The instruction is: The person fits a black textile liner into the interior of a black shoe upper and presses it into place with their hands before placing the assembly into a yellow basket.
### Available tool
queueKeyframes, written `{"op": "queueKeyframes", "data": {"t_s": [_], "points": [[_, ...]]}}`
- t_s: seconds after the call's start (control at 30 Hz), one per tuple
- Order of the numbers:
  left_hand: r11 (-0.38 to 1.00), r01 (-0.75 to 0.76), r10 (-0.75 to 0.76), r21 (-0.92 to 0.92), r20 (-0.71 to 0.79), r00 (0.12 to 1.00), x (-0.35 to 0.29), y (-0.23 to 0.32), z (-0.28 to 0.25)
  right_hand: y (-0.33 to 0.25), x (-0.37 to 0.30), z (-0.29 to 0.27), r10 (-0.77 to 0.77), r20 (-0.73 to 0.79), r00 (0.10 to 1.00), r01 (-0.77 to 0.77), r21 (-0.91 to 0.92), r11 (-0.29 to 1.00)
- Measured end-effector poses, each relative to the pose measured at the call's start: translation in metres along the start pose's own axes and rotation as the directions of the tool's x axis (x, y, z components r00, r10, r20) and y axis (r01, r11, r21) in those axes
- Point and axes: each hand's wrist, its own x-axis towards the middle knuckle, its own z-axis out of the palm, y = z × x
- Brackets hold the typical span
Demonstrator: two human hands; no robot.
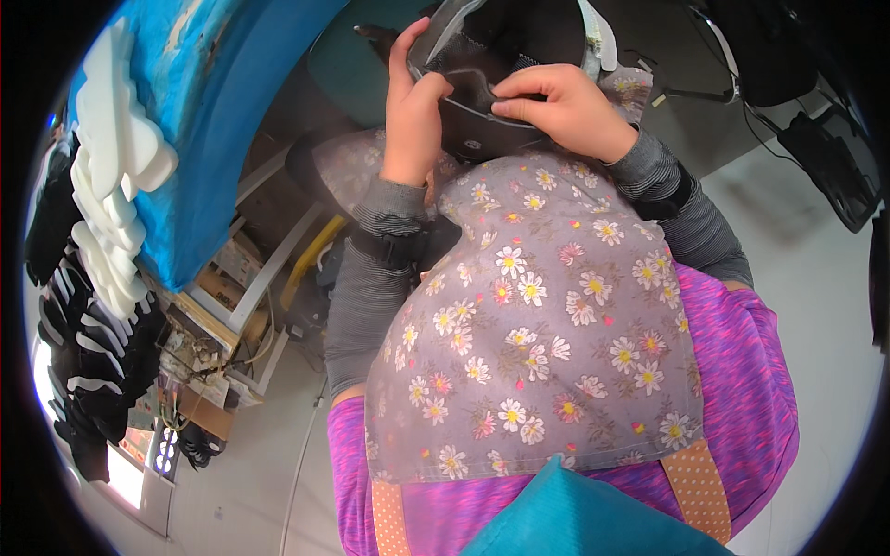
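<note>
A black mesh-lined piece [501, 135] lies at the top of my lap, its hollow inside turned up; its exact kind is not plain. My left hand [413, 120] grips its left edge, thumb bent inward and a finger stretched along the outside. From the right, my right hand [573, 109] pinches the lining at the near rim between thumb and forefinger. The other fingers of my right hand are curled and partly hidden. At the piece's right side shows a whitish edge [601, 37]. A grey flowered apron [528, 324] covers my lap below both hands.
On the left, a blue-covered surface [246, 102] curves close by, with stacked white sole-shaped pieces [120, 148] and black pieces [97, 361] along it. A cluttered wooden shelf [199, 343] stands below. Black items [825, 167] and a cable are at the right.
</note>
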Motion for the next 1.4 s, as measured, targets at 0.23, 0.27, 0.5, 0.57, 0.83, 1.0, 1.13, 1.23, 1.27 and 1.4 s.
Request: {"op": "queueKeyframes", "data": {"t_s": [0.23, 0.27, 0.5, 0.57, 0.83, 1.0, 1.13, 1.23, 1.27, 1.4], "points": [[0.992, -0.034, 0.041, 0.120, -0.050, 0.998, 0.006, -0.003, 0.008, -0.003, -0.005, -0.005, -0.265, 0.078, 0.961, 0.272, -0.095, 0.958], [0.992, -0.034, 0.040, 0.118, -0.052, 0.998, 0.006, -0.003, 0.008, -0.005, -0.005, -0.003, -0.276, 0.085, 0.957, 0.284, -0.104, 0.953], [0.985, -0.071, 0.085, 0.155, -0.086, 0.993, 0.005, -0.008, 0.006, -0.012, -0.005, 0.004, -0.174, 0.049, 0.984, 0.176, -0.035, 0.984], [0.987, -0.068, 0.082, 0.149, -0.085, 0.993, 0.005, -0.006, 0.007, -0.015, -0.006, 0.005, -0.009, 0.002, 1.000, 0.009, 0.008, 1.000], [0.983, -0.059, 0.082, 0.174, -0.128, 0.988, 0.007, -0.004, 0.016, -0.019, -0.009, -0.004, -0.223, 0.128, 0.966, 0.224, 0.002, 0.975], [0.967, -0.022, 0.067, 0.255, -0.170, 0.983, 0.007, -0.006, 0.011, -0.023, -0.004, 0.001, -0.279, 0.053, 0.959, 0.265, 0.191, 0.945], [0.937, -0.113, 0.197, 0.331, -0.233, 0.952, 0.011, -0.002, 0.015, -0.039, -0.001, 0.013, -0.222, 0.002, 0.975, 0.218, -0.202, 0.955], [0.894, -0.191, 0.266, 0.405, -0.137, 0.954, 0.003, 0.005, 0.004, -0.047, 0.004, 0.017, -0.329, -0.143, 0.933, 0.285, -0.263, 0.922], [0.943, -0.171, 0.207, 0.284, -0.101, 0.973, -0.008, 0.016, 0.006, -0.054, 0.006, 0.015, -0.293, -0.231, 0.928, 0.247, -0.208, 0.946], [0.670, -0.298, 0.350, 0.680, 0.066, 0.935, -0.037, 0.045, 0.007, -0.080, 0.004, 0.021, -0.175, -0.276, 0.945, 0.192, 0.038, 0.981]]}}
